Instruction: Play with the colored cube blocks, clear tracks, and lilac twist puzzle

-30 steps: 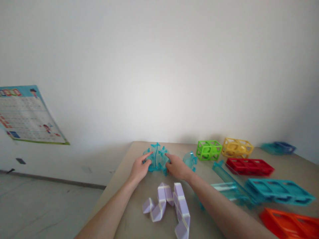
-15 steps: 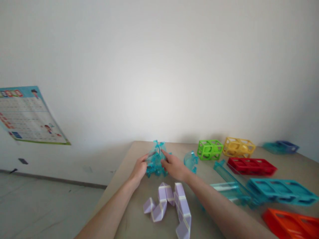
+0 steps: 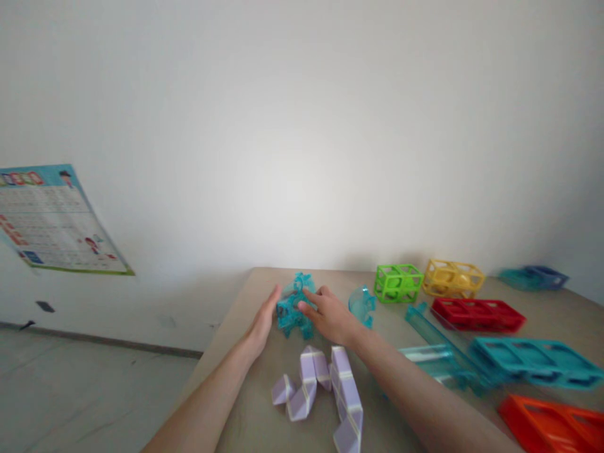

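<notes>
Head view: translucent teal spiky piece point(image 3: 293, 311) sat on the tabletop point(image 3: 245, 352) near its far edge, between both hands. Left hand point(image 3: 263, 324) flat against its side, fingers straight. Right hand point(image 3: 330, 318) lay over it, fingers loosely spread, not clenched.

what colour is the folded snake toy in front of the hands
Pale purple with white edges; the snake toy shows in the head view.
</notes>
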Tool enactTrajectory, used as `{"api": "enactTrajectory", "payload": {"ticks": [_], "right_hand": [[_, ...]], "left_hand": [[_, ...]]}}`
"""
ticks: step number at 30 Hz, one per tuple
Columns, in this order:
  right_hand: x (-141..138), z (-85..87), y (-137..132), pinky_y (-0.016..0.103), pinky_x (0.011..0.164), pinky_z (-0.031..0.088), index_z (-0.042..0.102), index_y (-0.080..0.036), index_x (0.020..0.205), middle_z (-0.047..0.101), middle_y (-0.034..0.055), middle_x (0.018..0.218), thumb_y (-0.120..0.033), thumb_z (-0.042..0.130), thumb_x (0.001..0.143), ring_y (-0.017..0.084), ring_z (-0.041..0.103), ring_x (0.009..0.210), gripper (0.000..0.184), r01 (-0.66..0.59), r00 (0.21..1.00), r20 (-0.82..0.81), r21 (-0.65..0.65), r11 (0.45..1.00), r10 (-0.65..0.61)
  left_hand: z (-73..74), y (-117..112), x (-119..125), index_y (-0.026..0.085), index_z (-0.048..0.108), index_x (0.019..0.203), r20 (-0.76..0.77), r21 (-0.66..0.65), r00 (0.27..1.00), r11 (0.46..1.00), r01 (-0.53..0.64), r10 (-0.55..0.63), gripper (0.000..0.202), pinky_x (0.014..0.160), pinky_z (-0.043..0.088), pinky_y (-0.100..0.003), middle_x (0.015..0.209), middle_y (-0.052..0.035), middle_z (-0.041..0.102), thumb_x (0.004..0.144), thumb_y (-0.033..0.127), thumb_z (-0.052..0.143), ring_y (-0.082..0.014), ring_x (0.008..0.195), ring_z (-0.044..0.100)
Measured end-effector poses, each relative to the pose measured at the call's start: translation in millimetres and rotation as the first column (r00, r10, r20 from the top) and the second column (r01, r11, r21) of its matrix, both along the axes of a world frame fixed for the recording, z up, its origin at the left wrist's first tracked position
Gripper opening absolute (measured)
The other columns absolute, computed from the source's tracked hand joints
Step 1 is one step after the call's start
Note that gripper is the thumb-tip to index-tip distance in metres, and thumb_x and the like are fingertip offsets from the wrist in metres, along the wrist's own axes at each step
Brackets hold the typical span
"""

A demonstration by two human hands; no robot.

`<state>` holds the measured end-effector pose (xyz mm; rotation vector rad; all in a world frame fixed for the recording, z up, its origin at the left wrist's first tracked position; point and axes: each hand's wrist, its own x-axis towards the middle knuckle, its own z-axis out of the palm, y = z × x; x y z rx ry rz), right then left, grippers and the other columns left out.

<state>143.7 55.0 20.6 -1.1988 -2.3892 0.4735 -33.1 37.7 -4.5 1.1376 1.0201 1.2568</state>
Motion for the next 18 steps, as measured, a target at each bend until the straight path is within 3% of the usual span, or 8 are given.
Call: {"api": "enactTrajectory", "payload": {"ticks": [3, 7, 11, 15, 18], "right_hand": [[2, -1.8, 0, 0.031, 0.083, 0.043, 0.054, -0.016, 0.128, 0.056, 0.0116, 0.094, -0.044, 0.033, 0.097, 0.022, 0.057, 0.087, 0.047, -0.025, 0.999, 0.044, 0.004, 1.000, 0.025], [2, -3.6, -1, 0.034, 0.083, 0.043, 0.054, -0.018, 0.127, 0.056, 0.0115, 0.097, -0.039, 0.038, 0.095, 0.023, 0.058, 0.088, 0.041, -0.039, 0.994, 0.104, 0.002, 0.999, 0.039], [2, -2.5, -2, 0.036, 0.087, 0.042, 0.051, -0.015, 0.129, 0.059, 0.0144, 0.099, -0.037, 0.038, 0.095, 0.026, 0.059, 0.094, 0.043, -0.033, 0.990, 0.140, 0.003, 0.999, 0.032], [3, -1.2, 0, 0.035, 0.089, 0.042, 0.056, -0.013, 0.125, 0.061, 0.0164, 0.105, -0.038, 0.041, 0.093, 0.027, 0.059, 0.100, 0.043, 0.001, 0.989, 0.150, 0.010, 1.000, -0.003], [4, -0.7, 1, 0.035, 0.090, 0.042, 0.058, -0.012, 0.123, 0.062, 0.0175, 0.108, -0.039, 0.044, 0.091, 0.027, 0.059, 0.102, 0.044, 0.045, 0.988, 0.148, 0.019, 0.999, -0.047]], "left_hand": [[4.3, -5, 4, 0.015, 0.068, 0.110, -0.091, 0.051, 0.996, 0.998, 0.020, -0.016, 0.048, 0.090, 0.048, -0.037, 0.102, -0.0072, 0.074, 0.069, 0.039, 0.072, -0.0273, 0.097, 0.067], [3.7, -8, 6, 0.015, 0.070, 0.106, -0.137, 0.055, 0.990, 0.998, 0.024, -0.017, 0.040, 0.087, 0.049, -0.035, 0.101, -0.0067, 0.074, 0.068, 0.028, 0.072, -0.0258, 0.094, 0.067], [-3.3, -2, 6, 0.015, 0.071, 0.100, -0.229, 0.070, 0.965, 0.991, -0.114, 0.127, 0.033, 0.080, 0.051, -0.033, 0.092, -0.0061, 0.075, 0.069, 0.024, 0.065, -0.0239, 0.087, 0.068], [-11.5, 7, 3, 0.015, 0.070, 0.098, -0.395, 0.208, 0.852, 0.937, -0.282, 0.344, 0.030, 0.080, 0.050, -0.033, 0.093, -0.0060, 0.074, 0.071, 0.022, 0.058, -0.0228, 0.088, 0.067], [-17.5, 11, 0, 0.015, 0.070, 0.097, -0.451, 0.271, 0.801, 0.915, -0.298, 0.395, 0.027, 0.083, 0.048, -0.034, 0.095, -0.0066, 0.073, 0.075, 0.024, 0.055, -0.0223, 0.090, 0.065]]}}
